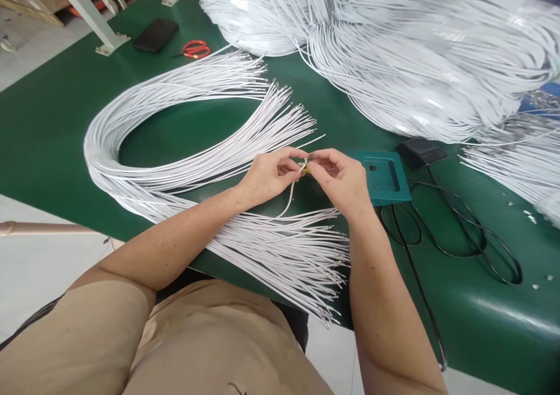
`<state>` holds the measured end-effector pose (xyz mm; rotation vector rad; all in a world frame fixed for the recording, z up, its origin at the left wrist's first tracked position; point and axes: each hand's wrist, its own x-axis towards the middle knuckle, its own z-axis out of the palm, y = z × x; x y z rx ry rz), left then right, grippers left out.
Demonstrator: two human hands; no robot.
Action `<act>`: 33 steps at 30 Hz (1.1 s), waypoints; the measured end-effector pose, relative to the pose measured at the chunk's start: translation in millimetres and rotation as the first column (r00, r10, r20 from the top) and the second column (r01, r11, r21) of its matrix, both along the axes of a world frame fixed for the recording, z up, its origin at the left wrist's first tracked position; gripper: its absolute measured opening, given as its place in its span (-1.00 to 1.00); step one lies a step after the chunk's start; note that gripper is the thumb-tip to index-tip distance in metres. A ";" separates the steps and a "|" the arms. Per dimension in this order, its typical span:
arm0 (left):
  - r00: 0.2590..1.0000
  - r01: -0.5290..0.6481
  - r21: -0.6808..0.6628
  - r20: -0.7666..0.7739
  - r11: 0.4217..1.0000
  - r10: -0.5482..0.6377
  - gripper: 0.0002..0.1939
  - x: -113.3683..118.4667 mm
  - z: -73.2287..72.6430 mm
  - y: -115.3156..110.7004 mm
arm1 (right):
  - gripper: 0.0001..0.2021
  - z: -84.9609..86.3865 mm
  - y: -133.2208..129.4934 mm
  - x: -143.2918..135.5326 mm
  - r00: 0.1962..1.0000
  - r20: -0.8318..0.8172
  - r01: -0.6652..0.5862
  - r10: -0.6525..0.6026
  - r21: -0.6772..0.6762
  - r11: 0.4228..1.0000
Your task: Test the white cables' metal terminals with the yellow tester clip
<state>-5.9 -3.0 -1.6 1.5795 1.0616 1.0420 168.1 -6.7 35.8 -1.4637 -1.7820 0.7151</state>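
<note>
My left hand (273,176) pinches the end of a white cable (289,201) near the middle of the view. Close beside it, my right hand (339,176) has its thumb and fingers pressed together at the same spot, where a small yellowish piece shows between the hands; what exactly the right fingers grip is too small to tell. A curved bundle of white cables (102,144) lies on the green table around and under my left forearm, its loose ends fanned out behind and in front of my hands.
A teal tray-like device (385,176) stands right of my right hand, with a black box (420,151) and looped black cords (476,226). Large white cable coils (415,51) fill the back right. Red-handled scissors (195,49) and a black phone-like object (156,35) lie back left.
</note>
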 end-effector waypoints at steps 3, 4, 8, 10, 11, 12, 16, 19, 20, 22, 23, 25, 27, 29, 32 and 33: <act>1.000 0.016 -0.022 0.015 1.000 -0.015 -0.64 0.0 2.1 -0.4 | -0.90 -1.4 -0.2 -0.1 0.994 0.077 -0.081 0.078 0.044 0.996; 0.999 0.026 -0.039 0.029 0.999 -0.025 -0.64 -0.1 2.9 -0.4 | -0.88 -1.6 -0.2 0.5 0.985 0.140 -0.117 0.105 0.079 0.990; 0.995 0.067 -0.114 0.087 0.991 -0.057 -0.62 -0.6 3.7 1.8 | -0.75 -2.3 0.0 4.3 0.856 0.499 -0.286 0.136 0.238 0.928; 0.995 0.058 -0.137 0.091 0.989 -0.046 -0.62 -0.4 2.1 4.2 | -0.72 -2.9 0.3 5.8 0.772 0.632 -0.300 0.064 0.274 0.914; 0.995 0.045 -0.147 0.089 0.988 -0.032 -0.62 -0.3 0.7 5.6 | -0.73 -3.2 0.8 6.4 0.741 0.671 -0.283 0.019 0.288 0.915; 0.996 0.032 -0.156 0.084 0.987 -0.019 -0.61 -0.3 -0.9 7.0 | -0.75 -3.5 1.7 7.2 0.719 0.695 -0.259 -0.021 0.296 0.919; 1.000 -0.021 -0.156 0.012 0.988 0.023 -0.62 -0.9 -7.0 11.8 | -0.82 -4.3 7.7 11.6 0.680 0.732 -0.186 -0.034 0.217 0.958; 0.999 -0.039 -0.133 -0.043 0.990 0.033 -0.65 -1.6 -8.4 13.0 | -0.86 -2.9 11.8 14.4 0.672 0.740 -0.180 0.020 0.136 0.974; 0.998 -0.039 -0.132 -0.057 0.991 0.032 -0.66 -1.8 -8.2 13.0 | -0.89 -2.3 12.6 15.0 0.679 0.734 -0.179 0.030 0.126 0.976; 0.996 -0.043 -0.138 -0.083 0.989 0.032 -0.67 -2.0 -7.6 12.7 | -0.96 -1.6 13.7 15.8 0.696 0.716 -0.185 0.045 0.119 0.975; 0.995 -0.046 -0.142 -0.095 0.989 0.033 -0.67 -2.0 -7.3 12.5 | -0.98 -1.8 14.2 16.0 0.703 0.709 -0.190 0.052 0.117 0.975; 0.993 -0.051 -0.139 -0.116 0.989 0.035 -0.68 -2.2 -6.9 12.1 | -0.96 -3.2 15.0 16.5 0.713 0.698 -0.200 0.060 0.121 0.972; 0.989 -0.051 -0.124 -0.141 0.991 0.033 -0.69 -2.7 -6.5 11.6 | -0.94 -5.0 15.8 16.9 0.718 0.693 -0.203 0.060 0.126 0.971; 0.983 -0.052 -0.109 -0.182 0.993 0.031 -0.70 -3.4 -5.9 11.0 | -0.92 -6.4 16.5 17.4 0.725 0.687 -0.194 0.047 0.138 0.971; 0.965 -0.059 -0.104 -0.262 0.993 0.030 -0.72 -4.1 -5.0 10.0 | -0.91 -7.7 17.0 18.3 0.738 0.675 -0.157 0.004 0.165 0.974; 0.958 -0.060 -0.105 -0.285 0.993 0.028 -0.72 -4.1 -4.8 9.8 | -0.90 -8.2 17.1 18.5 0.742 0.670 -0.147 -0.010 0.178 0.973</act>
